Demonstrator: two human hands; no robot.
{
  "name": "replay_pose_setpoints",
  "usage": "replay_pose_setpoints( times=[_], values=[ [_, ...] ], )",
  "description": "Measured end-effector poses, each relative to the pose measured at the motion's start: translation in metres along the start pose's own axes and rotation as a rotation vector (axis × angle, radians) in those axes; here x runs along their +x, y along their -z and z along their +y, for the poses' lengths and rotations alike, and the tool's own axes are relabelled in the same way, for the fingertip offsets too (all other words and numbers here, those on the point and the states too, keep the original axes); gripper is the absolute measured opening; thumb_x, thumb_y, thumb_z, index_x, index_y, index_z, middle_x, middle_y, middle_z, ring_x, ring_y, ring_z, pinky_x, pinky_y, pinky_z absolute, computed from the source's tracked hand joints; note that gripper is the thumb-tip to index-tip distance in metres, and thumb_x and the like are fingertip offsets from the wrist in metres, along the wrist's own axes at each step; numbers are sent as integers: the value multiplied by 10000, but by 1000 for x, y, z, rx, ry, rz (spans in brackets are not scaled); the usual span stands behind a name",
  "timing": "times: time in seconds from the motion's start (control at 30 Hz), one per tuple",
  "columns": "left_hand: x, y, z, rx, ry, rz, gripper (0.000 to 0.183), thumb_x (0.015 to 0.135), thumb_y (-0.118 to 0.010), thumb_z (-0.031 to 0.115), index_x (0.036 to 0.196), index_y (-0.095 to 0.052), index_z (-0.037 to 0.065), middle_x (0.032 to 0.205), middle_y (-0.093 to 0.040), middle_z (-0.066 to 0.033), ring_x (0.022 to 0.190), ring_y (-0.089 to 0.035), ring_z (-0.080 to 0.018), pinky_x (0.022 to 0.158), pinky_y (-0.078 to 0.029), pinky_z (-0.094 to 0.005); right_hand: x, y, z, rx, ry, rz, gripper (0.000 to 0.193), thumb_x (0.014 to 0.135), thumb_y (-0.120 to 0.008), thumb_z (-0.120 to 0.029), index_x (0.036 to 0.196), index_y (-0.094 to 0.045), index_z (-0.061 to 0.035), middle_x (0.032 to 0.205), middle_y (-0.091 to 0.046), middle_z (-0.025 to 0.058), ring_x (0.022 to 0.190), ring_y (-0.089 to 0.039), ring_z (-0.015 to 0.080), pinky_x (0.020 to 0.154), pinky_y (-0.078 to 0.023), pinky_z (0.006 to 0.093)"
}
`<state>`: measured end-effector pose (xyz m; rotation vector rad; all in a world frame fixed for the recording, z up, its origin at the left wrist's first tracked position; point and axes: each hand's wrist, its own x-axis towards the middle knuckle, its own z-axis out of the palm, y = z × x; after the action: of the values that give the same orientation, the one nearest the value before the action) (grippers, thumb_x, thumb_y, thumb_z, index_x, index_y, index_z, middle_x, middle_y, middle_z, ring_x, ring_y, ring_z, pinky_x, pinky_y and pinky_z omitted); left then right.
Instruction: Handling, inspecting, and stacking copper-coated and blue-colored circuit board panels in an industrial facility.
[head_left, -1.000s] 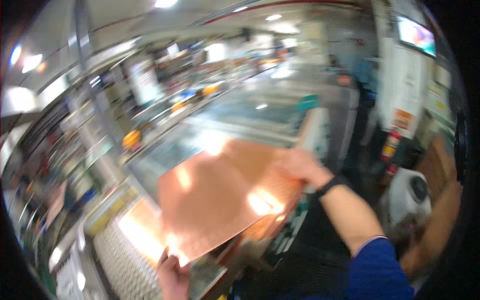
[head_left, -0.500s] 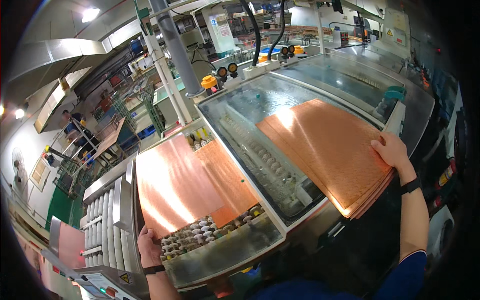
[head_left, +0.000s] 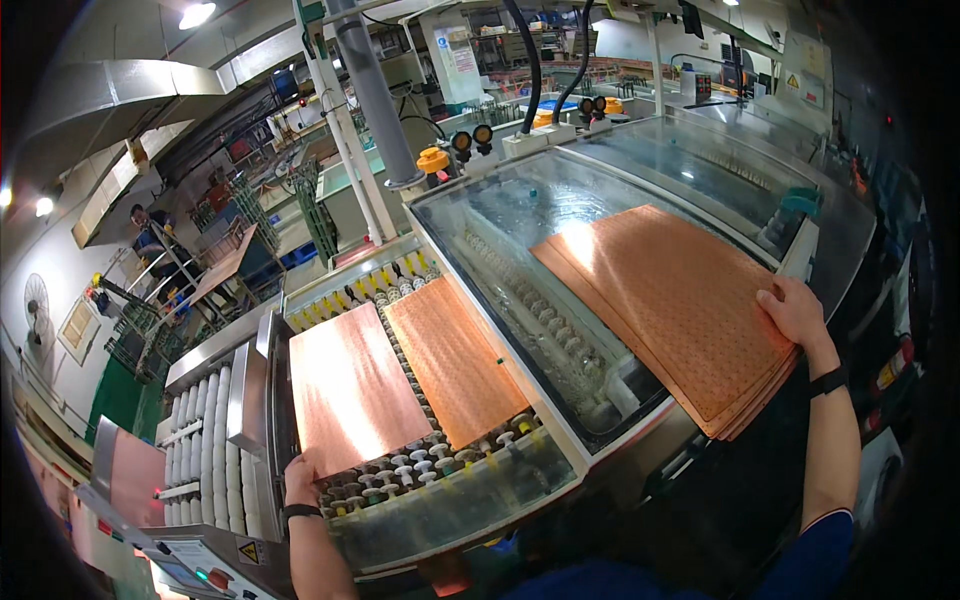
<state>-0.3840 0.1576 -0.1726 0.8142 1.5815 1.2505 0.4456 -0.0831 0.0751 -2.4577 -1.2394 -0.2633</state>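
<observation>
One pale copper sheet (head_left: 355,385) lies flat on the roller conveyor (head_left: 405,470) at the left. My left hand (head_left: 303,485) is closed at its near left corner, with the fingertips partly hidden. Beside it on the rollers, a second, more orange copper sheet (head_left: 455,365) lies close to the glass-covered tank. A fanned stack of copper sheets (head_left: 670,310) rests over the tank's clear lid (head_left: 500,215), its near end jutting past the front edge. Gripping the right edge of that stack is my right hand (head_left: 797,315), thumb on top and fingers underneath.
White rollers (head_left: 210,450) in a metal frame stand at the left, with a control panel (head_left: 195,570) below. An orange-capped fitting (head_left: 432,160), gauges (head_left: 472,140) and a grey pipe (head_left: 375,100) rise behind the tank. Far left, another person (head_left: 150,235) stands among racks.
The pale copper sheet has come down flat and left, off the orange one it overlapped, uncovering rollers between and behind them. The right hand keeps its grip on the stack. The view has shifted slightly.
</observation>
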Motion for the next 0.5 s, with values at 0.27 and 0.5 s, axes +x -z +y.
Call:
replay_pose_setpoints(
  times=[0.27, 0.5],
  values=[
    [-7, -44, 2, 1188, -372, 615, 273, 853, -599, 109, 1074, -690, -22, 1075, -664, -292, 915, -688, -374, 806, -546, -457, 2, -2, 1, -26, -19, -28, 498, 879, -590, -485, 1046, -677, -24, 986, -644, 199, 980, -621, 387, 863, -484, 448],
    [-58, -189, 0, 884, -649, -342, 612, 873, -680, 345, 1336, -533, -29, 1232, -609, -269, 1175, -562, -394, 1021, -450, -454, 2, -1, 3, -18, -11, -2, 482, 866, -609, -483, 965, -663, -15, 975, -644, 207, 967, -623, 389, 833, -488, 457]
  ],
)
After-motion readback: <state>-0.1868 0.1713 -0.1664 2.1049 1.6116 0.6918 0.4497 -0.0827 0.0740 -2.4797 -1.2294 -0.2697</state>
